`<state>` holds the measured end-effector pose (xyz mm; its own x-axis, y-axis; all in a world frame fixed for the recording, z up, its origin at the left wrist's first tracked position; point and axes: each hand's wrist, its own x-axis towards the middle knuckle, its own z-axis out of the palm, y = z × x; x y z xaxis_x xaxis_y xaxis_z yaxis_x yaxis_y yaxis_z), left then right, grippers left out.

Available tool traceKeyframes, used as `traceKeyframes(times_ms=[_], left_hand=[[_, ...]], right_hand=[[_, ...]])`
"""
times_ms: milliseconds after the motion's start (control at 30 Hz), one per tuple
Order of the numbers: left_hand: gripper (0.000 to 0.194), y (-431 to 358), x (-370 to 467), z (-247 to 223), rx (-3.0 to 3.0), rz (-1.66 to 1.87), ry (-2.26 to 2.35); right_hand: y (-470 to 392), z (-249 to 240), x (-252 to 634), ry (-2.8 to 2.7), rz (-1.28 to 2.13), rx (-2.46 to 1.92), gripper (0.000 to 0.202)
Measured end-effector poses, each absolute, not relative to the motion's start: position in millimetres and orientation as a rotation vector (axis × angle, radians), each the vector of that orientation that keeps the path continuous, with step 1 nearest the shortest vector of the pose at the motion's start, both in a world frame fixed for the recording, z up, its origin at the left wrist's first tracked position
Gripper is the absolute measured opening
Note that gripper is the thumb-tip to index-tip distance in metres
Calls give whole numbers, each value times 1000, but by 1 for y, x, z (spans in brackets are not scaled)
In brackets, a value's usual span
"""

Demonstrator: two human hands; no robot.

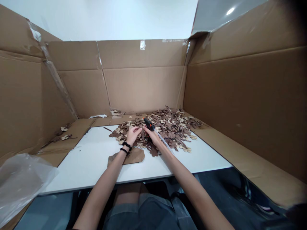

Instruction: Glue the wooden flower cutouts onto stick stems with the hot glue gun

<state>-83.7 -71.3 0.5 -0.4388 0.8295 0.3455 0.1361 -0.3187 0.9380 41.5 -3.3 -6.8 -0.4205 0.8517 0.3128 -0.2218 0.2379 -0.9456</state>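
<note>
A large heap of brown and cream flower-shaped pieces with thin dark strips (pixel 168 124) lies on the white table (pixel 93 156). At its near left side my left hand (pixel 133 134) has thumb and fingers pinched together; what lies between them is too small to name. My right hand (pixel 151 133) is close beside it, its fingers round a black glue gun with orange parts (pixel 149 124). A pale cord runs from the gun along my right forearm. A torn piece of cardboard (pixel 135 156) rests under my left wrist, which wears black bands.
Cardboard walls (pixel 144 86) stand at the back and both sides. A clear plastic bag (pixel 21 182) hangs at the left front. Several loose flower pieces (pixel 64 137) lie on the left cardboard ledge. The table's front edge runs just before my lap.
</note>
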Motion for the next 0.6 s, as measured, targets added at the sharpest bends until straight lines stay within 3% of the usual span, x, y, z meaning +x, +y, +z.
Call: traceKeyframes(times_ms=[600], left_hand=[[24, -72, -90, -2, 1319, 1773, 1519]], right_hand=[[-3, -7, 39, -1540, 1415, -550, 42]])
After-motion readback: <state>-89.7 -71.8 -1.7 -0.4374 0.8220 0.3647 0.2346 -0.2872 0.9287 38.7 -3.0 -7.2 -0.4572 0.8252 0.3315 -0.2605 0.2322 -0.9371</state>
